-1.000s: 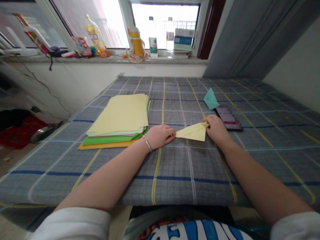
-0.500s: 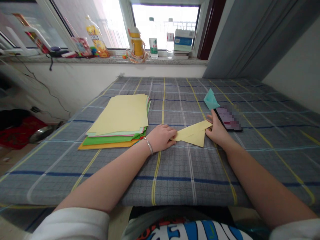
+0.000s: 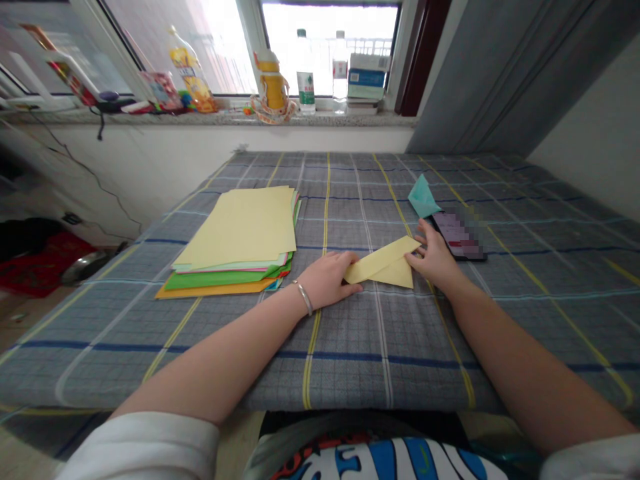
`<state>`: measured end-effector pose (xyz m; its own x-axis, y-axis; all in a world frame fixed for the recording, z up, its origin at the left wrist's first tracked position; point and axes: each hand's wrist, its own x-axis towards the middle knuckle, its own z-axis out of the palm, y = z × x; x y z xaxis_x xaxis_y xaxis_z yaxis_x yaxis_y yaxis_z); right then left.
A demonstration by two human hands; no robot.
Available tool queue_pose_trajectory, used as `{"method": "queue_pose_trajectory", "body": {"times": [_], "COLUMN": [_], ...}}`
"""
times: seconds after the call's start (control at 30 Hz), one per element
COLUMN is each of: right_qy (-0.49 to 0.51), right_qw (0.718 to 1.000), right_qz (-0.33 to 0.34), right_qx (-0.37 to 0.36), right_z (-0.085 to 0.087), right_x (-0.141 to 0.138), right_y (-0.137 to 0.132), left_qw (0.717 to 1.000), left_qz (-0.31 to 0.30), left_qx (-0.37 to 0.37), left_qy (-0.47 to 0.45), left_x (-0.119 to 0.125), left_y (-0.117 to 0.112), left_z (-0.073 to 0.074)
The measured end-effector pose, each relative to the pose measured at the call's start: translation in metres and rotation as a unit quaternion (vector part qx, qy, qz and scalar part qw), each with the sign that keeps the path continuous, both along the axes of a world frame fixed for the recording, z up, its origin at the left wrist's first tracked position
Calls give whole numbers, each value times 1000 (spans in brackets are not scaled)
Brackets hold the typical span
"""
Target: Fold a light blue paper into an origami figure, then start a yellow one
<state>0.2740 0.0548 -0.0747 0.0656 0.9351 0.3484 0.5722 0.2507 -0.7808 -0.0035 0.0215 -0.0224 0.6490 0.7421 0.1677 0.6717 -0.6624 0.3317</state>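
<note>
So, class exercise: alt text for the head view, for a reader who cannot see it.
A left hand and right hand touch the ends of a folded yellow paper on a plaid cloth. A stack of coloured paper lies to the left; a folded teal paper and a phone lie beyond the right hand.

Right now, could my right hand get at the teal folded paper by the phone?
Probably yes. The right hand sits just below the teal folded paper, with only checked cloth between. The phone lies beside that path, not across it, and the yellow folded paper lies on its other side.
</note>
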Motion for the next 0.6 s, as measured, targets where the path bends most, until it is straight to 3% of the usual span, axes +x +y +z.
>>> {"method": "queue_pose_trajectory", "body": {"times": [0.33,0.6], "right_qy": [-16,-215], "right_qw": [999,972], "right_qz": [30,10], "right_qx": [13,90], "right_z": [7,22], "right_x": [-3,-14], "right_y": [-5,-13], "left_qw": [1000,998], "left_qz": [-10,-50], "left_qx": [16,26], "left_qy": [-7,13], "left_x": [-5,-5], "left_y": [3,5], "left_z": [-2,-2]}}
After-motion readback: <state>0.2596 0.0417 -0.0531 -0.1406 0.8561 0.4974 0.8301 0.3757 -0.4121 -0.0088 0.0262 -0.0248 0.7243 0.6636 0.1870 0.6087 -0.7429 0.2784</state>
